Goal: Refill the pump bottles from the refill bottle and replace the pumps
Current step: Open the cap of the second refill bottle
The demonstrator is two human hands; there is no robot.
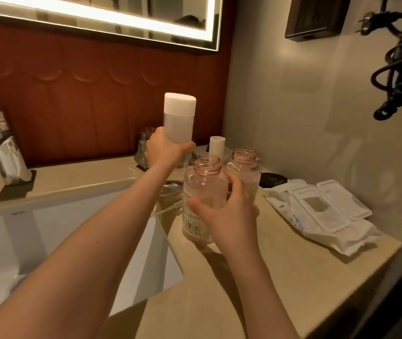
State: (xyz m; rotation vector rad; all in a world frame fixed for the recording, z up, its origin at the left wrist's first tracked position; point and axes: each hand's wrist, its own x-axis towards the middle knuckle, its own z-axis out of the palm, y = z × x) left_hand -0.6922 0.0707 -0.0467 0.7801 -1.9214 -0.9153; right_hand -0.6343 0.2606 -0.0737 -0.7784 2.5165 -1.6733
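The left hand [164,149] is wrapping its fingers around the upright frosted white-capped refill bottle [179,118] – at eleven o'clock above the open clear pink-necked pump bottle [204,189], which the right hand [229,211] is gripping.

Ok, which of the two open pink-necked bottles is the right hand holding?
The nearer bottle, the one with the barcode label, closest to the sink. The right hand wraps its lower body; the farther bottle stands behind it, untouched.

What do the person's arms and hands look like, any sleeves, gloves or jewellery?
Both forearms are bare up to the frame edge, with no sleeves in view. The left hand and right hand wear no gloves. No rings, watch or bracelet show on the visible sides.
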